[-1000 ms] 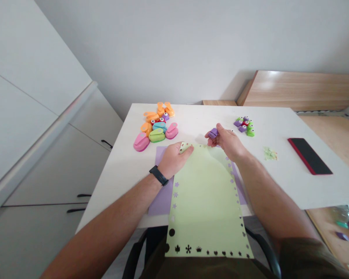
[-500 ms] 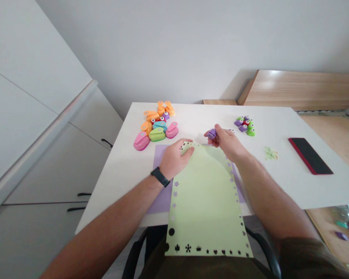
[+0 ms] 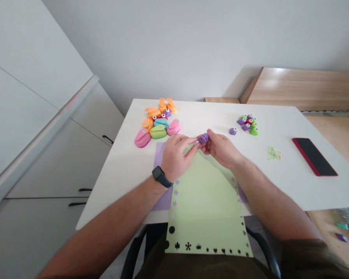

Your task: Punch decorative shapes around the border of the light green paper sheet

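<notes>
On the L wrist, a watch (image 3: 161, 176) is worn; a dk. case (image 3: 157, 173), approx. sq. w/ rounded corners, is fitted to a dk. blue-blk. strap (image 3: 166, 182). The R upper arm is covered by a dk. olive-brn. sleeve (image 3: 308, 255), hemmed nr. the elbow. The torso is covered by a garment (image 3: 209, 266) of sim. dk. colour. L hand (image 3: 178, 157), R hand (image 3: 222, 149) & forearms (image 3: 119, 219) are left bare.

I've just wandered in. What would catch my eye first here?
Probably the pale green sheet in the middle, its edges cut with little flowers, hearts and a crown. At its far end, the right hand holds a small purple punch, with the left hand close by. Bright punches crowd the far left of the white table.
</notes>
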Demonstrator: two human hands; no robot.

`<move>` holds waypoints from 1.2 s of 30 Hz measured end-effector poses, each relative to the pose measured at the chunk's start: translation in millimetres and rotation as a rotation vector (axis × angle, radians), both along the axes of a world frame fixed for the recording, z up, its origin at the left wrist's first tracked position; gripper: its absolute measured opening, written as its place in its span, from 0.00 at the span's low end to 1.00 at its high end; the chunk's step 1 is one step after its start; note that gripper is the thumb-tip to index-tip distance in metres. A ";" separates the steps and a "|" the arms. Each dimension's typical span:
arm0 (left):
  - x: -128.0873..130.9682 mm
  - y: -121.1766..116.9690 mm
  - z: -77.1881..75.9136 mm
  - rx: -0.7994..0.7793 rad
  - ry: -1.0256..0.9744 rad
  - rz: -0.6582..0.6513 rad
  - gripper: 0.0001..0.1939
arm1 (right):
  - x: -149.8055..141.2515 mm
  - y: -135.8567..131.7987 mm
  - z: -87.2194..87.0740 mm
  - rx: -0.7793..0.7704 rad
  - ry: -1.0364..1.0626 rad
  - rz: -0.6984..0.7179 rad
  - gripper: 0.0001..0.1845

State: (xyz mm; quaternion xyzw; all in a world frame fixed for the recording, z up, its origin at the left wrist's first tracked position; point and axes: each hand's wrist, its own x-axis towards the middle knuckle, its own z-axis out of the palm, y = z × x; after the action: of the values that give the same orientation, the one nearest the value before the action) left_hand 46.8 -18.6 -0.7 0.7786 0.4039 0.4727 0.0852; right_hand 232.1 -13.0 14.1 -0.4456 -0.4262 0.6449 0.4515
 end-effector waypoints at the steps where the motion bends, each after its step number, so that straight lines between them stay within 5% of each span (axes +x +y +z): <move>1: 0.0 0.1 -0.5 0.007 0.004 -0.002 0.06 | -1.3 -0.3 -1.1 -0.003 0.004 0.005 0.26; 36: 6.7 0.6 -1.8 -0.071 -0.055 0.033 0.03 | -13.3 -2.4 -12.2 0.017 -0.014 0.009 0.25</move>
State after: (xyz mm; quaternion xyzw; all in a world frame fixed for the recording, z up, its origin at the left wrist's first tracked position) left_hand 53.4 -18.0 -2.5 0.7552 0.4305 0.4805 0.1160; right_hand 218.8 -15.4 1.9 -0.4443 -0.4371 0.6400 0.4493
